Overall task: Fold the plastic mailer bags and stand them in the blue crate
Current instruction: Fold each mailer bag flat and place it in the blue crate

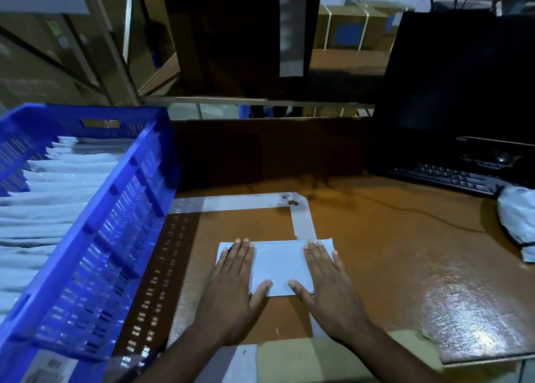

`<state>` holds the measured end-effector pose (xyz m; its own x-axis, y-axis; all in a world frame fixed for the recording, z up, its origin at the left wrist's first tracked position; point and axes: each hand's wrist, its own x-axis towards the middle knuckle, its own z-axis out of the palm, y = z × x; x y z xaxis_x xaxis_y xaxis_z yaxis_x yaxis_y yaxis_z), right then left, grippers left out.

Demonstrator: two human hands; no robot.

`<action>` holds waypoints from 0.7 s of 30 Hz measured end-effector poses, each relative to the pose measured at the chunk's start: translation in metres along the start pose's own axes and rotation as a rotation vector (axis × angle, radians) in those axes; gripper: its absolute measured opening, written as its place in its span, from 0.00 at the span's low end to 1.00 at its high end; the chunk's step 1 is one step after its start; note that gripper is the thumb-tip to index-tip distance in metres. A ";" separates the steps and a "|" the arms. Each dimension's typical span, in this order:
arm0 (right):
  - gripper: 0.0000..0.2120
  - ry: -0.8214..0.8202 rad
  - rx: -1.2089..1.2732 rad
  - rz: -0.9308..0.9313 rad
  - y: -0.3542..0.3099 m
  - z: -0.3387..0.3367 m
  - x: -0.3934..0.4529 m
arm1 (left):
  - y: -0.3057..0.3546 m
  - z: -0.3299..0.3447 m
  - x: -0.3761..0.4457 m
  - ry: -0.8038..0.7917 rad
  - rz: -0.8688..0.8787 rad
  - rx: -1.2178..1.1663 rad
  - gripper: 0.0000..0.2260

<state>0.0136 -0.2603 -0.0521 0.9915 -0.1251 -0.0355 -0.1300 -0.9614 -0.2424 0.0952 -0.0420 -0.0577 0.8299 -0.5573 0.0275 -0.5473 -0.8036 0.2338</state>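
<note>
Near the front edge of the brown surface (390, 238), a folded mailer bag (278, 264) lies flat, a pale rectangle with its long axis running left to right, parallel to that edge. Its far long side points toward the back of the surface, and its right end overlaps the corner of a taped outline (304, 220) marked on the top.

Both hands press it down with straight fingers, each grip released rather than clenched. The left hand (231, 290) covers the bag's left end, fingers pointing away from the person, thumb reaching inward across the near edge. The right hand (327, 287) mirrors it on the right end, thumb also turned inward; the two thumbs sit close but apart, with bare plastic between the palms.

Along the left edge stands the blue crate (115, 209), its slotted side wall just beside the bag and the left forearm. Inside it, a row of folded bags (52, 206) stands on edge, one behind another, filling most of its length.

At the far right corner sit a dark monitor (457, 76) and a black keyboard (451, 174), well apart from the hands. A cable (405, 209) trails across the surface from that side. Against the right edge rests a crumpled pale bundle of plastic (518, 223). Nothing lies between the bag and the crate.
</note>
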 end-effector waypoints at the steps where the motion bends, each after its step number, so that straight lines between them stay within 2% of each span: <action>1: 0.41 -0.001 0.000 0.004 0.000 -0.001 0.002 | 0.000 -0.003 0.001 0.005 -0.004 -0.002 0.37; 7: 0.42 -0.028 -0.021 -0.001 0.002 -0.005 -0.008 | 0.004 -0.004 -0.006 -0.001 0.004 0.015 0.37; 17: 0.41 0.021 0.002 0.017 0.004 -0.009 -0.012 | 0.002 -0.013 -0.006 -0.015 -0.010 -0.026 0.41; 19: 0.39 0.070 0.071 0.010 0.002 -0.015 -0.003 | 0.000 -0.017 -0.003 0.005 -0.009 -0.055 0.42; 21: 0.31 0.145 0.097 -0.074 -0.003 -0.021 0.007 | 0.002 -0.019 -0.004 0.053 0.059 -0.040 0.38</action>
<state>0.0211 -0.2633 -0.0315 0.9875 -0.0961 0.1246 -0.0498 -0.9421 -0.3316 0.0930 -0.0372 -0.0387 0.8017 -0.5904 0.0933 -0.5913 -0.7604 0.2688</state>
